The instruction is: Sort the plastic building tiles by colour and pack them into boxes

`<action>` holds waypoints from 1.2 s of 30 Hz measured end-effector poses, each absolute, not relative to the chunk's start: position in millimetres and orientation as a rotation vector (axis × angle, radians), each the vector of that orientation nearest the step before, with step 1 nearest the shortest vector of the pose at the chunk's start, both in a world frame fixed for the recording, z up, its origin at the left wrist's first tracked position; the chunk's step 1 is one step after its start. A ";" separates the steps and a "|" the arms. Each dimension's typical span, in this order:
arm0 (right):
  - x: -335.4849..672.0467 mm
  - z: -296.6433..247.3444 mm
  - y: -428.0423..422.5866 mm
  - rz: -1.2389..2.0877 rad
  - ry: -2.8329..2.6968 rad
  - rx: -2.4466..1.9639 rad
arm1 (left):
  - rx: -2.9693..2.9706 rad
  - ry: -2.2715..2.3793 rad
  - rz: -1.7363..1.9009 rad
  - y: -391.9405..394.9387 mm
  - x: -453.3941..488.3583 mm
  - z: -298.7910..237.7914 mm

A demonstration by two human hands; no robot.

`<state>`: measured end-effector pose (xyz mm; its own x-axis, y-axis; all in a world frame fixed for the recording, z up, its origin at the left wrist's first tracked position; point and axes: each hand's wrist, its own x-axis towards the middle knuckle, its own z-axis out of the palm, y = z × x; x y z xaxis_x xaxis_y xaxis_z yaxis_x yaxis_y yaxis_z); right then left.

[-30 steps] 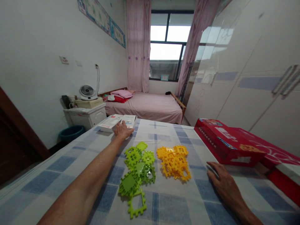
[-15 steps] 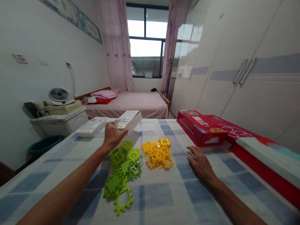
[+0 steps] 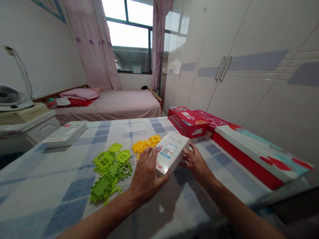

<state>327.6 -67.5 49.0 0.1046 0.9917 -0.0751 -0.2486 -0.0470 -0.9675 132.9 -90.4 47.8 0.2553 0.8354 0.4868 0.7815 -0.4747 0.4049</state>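
Observation:
I hold a small white box [image 3: 171,151] with a blue label above the table, a little right of centre. My left hand [image 3: 147,176] grips its near left side with fingers wrapped on it. My right hand [image 3: 195,161] touches the box's right edge with fingers curled against it. Behind the box lies a heap of yellow plastic puzzle tiles [image 3: 146,144], partly hidden by it. To the left a heap of green tiles [image 3: 109,169] is spread on the blue and white checked tablecloth [image 3: 74,187].
A second white box [image 3: 65,134] lies at the table's far left. Red boxes [image 3: 189,121] and a long red and white box [image 3: 254,151] line the right edge by a white wardrobe [image 3: 249,73]. A fan [image 3: 10,98] on a cabinet and a pink bed [image 3: 117,106] stand beyond.
My left hand picked one white box off the far left of the table and carried it right and nearer. My right hand left the cloth and met the box. My view swung right.

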 end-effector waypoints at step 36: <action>469.1 57.6 -77.2 -0.003 -1.944 -2.279 | 2.668 1.126 0.255 -105.2 152.8 27.1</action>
<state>469.1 -77.2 57.6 0.1620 0.9821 0.0959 0.9824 -0.1513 -0.1096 152.8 -105.2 27.1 0.6887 0.7218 0.0686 0.6811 -0.6765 0.2802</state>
